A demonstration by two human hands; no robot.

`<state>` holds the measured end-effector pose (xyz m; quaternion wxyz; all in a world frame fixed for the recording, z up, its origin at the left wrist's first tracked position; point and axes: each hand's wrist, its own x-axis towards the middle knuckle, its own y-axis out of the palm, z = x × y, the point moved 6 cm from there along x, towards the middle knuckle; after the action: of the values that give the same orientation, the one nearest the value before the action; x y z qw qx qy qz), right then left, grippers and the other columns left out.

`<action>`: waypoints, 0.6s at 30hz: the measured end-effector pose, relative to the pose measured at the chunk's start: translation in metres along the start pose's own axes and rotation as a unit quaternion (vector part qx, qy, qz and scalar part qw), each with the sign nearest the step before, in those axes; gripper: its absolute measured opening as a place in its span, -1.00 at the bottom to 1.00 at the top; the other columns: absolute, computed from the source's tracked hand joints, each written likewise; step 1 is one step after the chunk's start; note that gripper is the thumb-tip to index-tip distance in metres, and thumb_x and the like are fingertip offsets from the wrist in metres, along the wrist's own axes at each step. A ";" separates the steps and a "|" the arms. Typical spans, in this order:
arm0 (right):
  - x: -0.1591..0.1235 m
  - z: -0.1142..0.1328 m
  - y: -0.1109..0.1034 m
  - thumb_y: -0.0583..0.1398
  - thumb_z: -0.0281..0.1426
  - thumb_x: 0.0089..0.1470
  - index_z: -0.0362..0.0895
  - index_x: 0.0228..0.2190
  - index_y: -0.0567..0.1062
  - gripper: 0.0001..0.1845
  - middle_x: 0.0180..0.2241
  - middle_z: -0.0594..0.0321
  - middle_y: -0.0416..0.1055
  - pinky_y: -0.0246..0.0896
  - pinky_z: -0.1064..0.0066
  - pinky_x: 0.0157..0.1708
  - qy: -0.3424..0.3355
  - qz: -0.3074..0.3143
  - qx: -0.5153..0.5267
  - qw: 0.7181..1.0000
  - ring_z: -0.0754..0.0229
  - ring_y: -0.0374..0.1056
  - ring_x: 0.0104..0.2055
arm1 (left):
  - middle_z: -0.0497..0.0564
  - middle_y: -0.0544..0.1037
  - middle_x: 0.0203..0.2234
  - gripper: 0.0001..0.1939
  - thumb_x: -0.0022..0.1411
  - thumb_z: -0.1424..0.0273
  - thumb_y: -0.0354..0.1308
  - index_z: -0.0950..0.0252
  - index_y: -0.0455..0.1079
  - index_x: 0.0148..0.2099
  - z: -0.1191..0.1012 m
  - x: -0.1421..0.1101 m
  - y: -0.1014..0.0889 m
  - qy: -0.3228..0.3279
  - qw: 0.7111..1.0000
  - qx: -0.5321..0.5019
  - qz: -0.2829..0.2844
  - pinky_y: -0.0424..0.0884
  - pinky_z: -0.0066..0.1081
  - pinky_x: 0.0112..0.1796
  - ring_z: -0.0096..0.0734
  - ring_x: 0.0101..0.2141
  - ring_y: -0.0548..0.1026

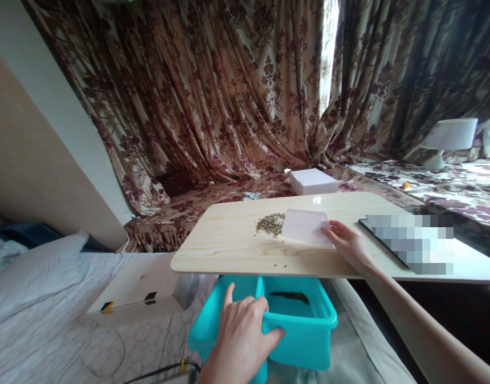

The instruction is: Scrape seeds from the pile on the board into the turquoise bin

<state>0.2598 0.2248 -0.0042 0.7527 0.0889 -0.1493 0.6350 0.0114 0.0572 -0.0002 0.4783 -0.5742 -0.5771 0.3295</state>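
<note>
My left hand grips the near rim of a teal divided plastic bin, its fingers hooked over the edge by the divider and the thumb along the outside. Dark green bits lie in the bin's right compartment. In my right hand is a thin white plastic sheet, pinched at its right end. The sheet is held low over the pale wooden table, and its left edge meets a heap of small greenish-brown grains. A few stray grains lie nearer the table's front edge. The bin stands just below that edge.
On the table's right is a dark-edged flat object, partly blurred out. A white box sits behind the table. To the left, a white carton lies on the bed. A lamp stands at far right.
</note>
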 end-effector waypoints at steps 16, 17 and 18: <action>-0.002 0.002 -0.002 0.28 -0.11 -0.28 -0.12 -0.39 0.46 -0.59 -0.41 0.17 0.54 0.34 0.35 -0.33 0.010 -0.017 -0.003 1.000 0.10 0.45 -0.32 | -0.13 0.49 -0.51 -0.87 -0.05 0.28 0.17 0.18 0.34 -0.40 0.000 -0.001 0.001 0.006 1.000 -0.001 -0.001 -0.14 -0.02 0.11 -0.35 -0.40 0.44; -0.001 0.000 -0.001 0.28 -0.10 -0.29 -0.12 -0.39 0.46 -0.58 -0.42 0.17 0.54 0.34 0.35 -0.34 0.010 -0.010 0.002 1.000 0.10 0.45 -0.32 | -0.13 0.49 -0.51 -0.87 -0.04 0.29 0.17 0.18 0.34 -0.40 0.000 -0.001 0.000 0.006 1.000 -0.002 -0.001 -0.15 -0.02 0.11 -0.35 -0.40 0.44; 0.000 -0.001 0.000 0.28 -0.09 -0.29 -0.12 -0.38 0.46 -0.57 -0.42 0.17 0.54 0.34 0.35 -0.34 0.010 -0.002 0.004 1.000 0.10 0.45 -0.32 | -0.12 0.49 -0.51 -0.88 -0.04 0.29 0.16 0.18 0.34 -0.41 0.000 -0.001 0.000 0.005 1.000 -0.002 -0.001 -0.15 -0.02 0.11 -0.35 -0.40 0.44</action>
<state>0.2595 0.2247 -0.0052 0.7555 0.0857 -0.1391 0.6345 0.0113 0.0562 -0.0003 0.4806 -0.5763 -0.5757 0.3248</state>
